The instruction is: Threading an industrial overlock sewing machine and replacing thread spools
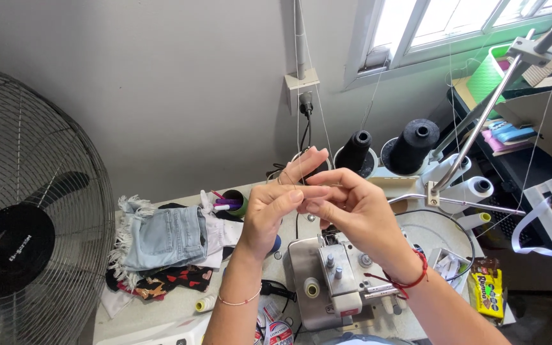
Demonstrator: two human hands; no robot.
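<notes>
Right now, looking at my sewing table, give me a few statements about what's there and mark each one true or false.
1. Both hands, left hand and right hand, meet above the overlock sewing machine. True.
2. The two large thread cones behind the machine are white. False: they are black.
3. A big floor fan stands at the left. True.
4. The folded denim piece lies right of the machine. False: it lies to its left.
5. The right wrist wears a red cord bracelet. True.

Black fan (23, 230) at left; folded denim (164, 237) beside it; snack packet (487, 291).
</notes>
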